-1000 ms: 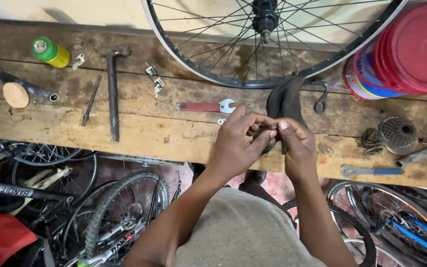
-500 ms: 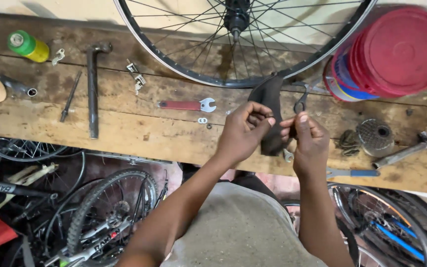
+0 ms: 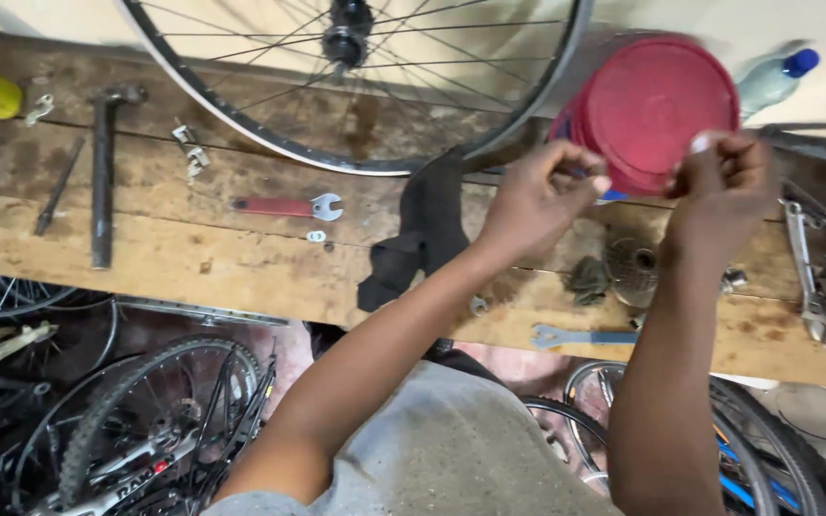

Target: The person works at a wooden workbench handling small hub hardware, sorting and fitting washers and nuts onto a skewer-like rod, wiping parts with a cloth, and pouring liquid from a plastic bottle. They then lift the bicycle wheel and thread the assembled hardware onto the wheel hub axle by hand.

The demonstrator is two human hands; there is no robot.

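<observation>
Two hands are up in the right half of the head view, both raised above the wooden bench [image 3: 193, 258]. Your left hand [image 3: 539, 196] is curled into a loose pinch with thumb against fingertips, and your right hand [image 3: 719, 182] is closed the same way in front of the red bucket [image 3: 657, 100]. Whether anything small sits in either pinch is too blurred to tell.

Draped over the bench's front edge at centre, the black rubber strip [image 3: 418, 239] lies released, its lower end hanging past the wood. That overhang is the risk: it could slide off into the bicycle wheels [image 3: 145, 420] below. Your left forearm passes just beside it, so a careless sweep could knock it, or scatter the small washer [image 3: 316, 236] by the red-handled spanner [image 3: 284, 205].

Compared with half a second ago, you no longer hold the strip between both hands; it is on the bench, your hands have parted and lifted, and the view has swung right, bringing the plastic bottle [image 3: 771, 81] into the upper right.
</observation>
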